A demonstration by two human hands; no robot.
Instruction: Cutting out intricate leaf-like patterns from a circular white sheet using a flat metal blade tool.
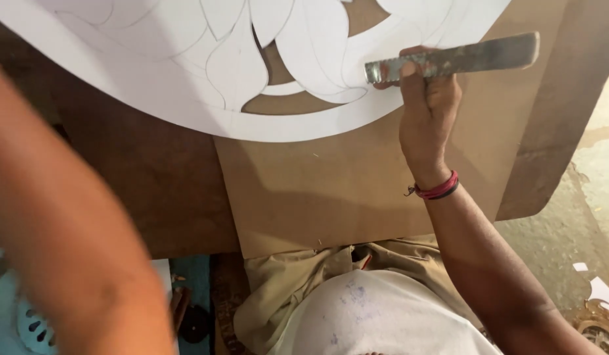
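The right hand (428, 108) is wrapping its fingers fully around a flat metal file (452, 60), gripping it near the toothed end so that the longer, worn stretch of the blade is sticking out beyond the hand, away from the white cut-out panel (186, 98). The file's toothed tip is resting at the panel's curved outer band, just beside one of the leaf-shaped openings, and the whole tool is lying roughly level across the panel's edge. The tool is looking stiff and fairly heavy for its size, with a pitted, rough surface that should be giving a sure hold; taking it around the mid-blade, as the hand is doing, seems the steadiest place. The panel appears thin and rigid, and its narrow cut ribs are probably fragile, so it would be best supported from underneath. It is lying on a brown board (331, 190) that is reaching from under the panel toward the person's lap. The left arm (68, 243) is passing blurred below the panel, its hand out of view, so I cannot tell its grip.
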